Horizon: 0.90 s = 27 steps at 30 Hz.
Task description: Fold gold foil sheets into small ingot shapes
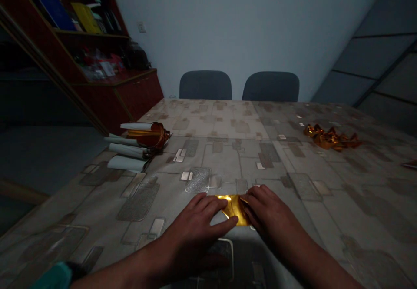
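A small sheet of shiny gold foil paper (235,210) lies on the patterned tablecloth in front of me, folded at its right side. My left hand (198,221) holds its left part, with the index finger on top and the thumb stretched along the near edge. At the right edge, the fingers of my right hand (269,213) are closed on the foil. The right fingertips are partly hidden behind the hand and the fold.
Rolled or bent gold sheets with pale backs (130,150) lie at the table's left edge. Several folded gold foil pieces (330,137) are heaped at the right. Two dark chairs (206,84) stand beyond the far edge, and a red-brown cabinet (130,93) is at the left.
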Tool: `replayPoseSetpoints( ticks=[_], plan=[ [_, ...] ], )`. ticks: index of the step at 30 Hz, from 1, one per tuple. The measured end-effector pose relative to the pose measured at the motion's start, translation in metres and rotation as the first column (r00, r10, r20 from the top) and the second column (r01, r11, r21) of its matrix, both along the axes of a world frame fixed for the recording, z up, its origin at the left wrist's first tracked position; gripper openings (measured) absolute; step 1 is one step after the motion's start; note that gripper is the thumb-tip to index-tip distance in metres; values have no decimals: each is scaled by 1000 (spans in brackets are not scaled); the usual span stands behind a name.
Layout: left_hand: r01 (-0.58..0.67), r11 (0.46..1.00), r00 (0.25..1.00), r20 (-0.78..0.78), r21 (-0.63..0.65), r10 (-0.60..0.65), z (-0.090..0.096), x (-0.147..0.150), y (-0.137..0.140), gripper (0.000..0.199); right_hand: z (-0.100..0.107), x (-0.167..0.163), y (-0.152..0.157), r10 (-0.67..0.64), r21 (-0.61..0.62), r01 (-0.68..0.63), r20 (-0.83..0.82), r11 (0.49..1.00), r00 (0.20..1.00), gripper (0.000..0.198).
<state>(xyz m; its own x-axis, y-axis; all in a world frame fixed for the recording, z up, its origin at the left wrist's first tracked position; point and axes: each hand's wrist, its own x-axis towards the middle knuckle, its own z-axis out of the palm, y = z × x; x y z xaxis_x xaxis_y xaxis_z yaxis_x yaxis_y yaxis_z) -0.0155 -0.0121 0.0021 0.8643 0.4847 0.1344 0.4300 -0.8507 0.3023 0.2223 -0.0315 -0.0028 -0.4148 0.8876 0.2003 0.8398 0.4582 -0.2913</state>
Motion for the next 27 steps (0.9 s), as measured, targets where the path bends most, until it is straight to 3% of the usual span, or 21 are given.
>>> replayPoseSetpoints(
  ticks=[4,12,18,22,27],
  plan=[
    [-31,999,999,32,10,31,-3,3,4,59,0,-1,0,-42,45,40,48,998,998,17],
    [-92,993,980,171,-72,103,4,15,19,21,4,4,5,-198,-203,162,-177,966,964,7],
    [-176,968,945,244,-178,217,1,21,27,6,5,3,7,-257,-221,222,-142,950,956,13],
    [-227,957,934,238,-183,267,-1,21,27,24,2,4,6,-237,-206,197,-194,959,952,16],
    [-236,954,940,204,-187,273,-1,22,27,43,4,4,6,-214,-252,163,-193,954,958,33]
  ],
)
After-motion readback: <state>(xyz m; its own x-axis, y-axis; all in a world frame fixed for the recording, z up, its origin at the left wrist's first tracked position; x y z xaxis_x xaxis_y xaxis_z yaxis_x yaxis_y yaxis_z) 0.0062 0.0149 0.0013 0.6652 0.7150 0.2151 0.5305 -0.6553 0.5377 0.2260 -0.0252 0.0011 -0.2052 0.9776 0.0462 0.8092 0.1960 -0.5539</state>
